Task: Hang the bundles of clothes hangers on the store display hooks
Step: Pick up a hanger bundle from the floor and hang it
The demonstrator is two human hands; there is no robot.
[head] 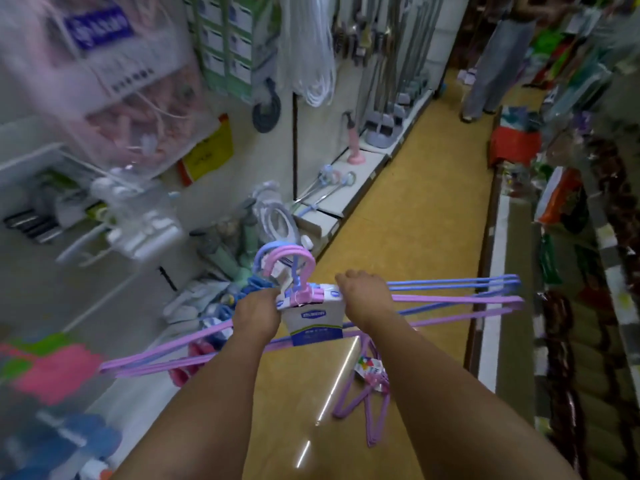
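- Bundle of thin pink, lilac and blue plastic clothes hangers, banded together with a white and blue paper label, is held out in mid-air over the yellow aisle floor, at no hook yet.
- Left hand grips the bundle just left of the label; its fingers curl over the hanger shoulders and away from the camera, so their tips cannot be seen.
- Right hand grips just right of the label in the same way, fingers wrapped over the top of the shoulders, knuckles up.
- Between the two hands rise the stacked hook necks, pointing up and away towards the white display wall on the left; the long arms of the hangers stick out well past each hand, left and right.
- Judged by its look, the bundle is light but wide and springy; the thin arms would flex and the smooth plastic could slide, so a hold close to the banded centre, as now, gives the most control.
- Free hook necks are the part that must meet a display hook, so they should stay clear of the fingers.
- Second bundle of lilac hangers lies on the floor below the right forearm, untouched.
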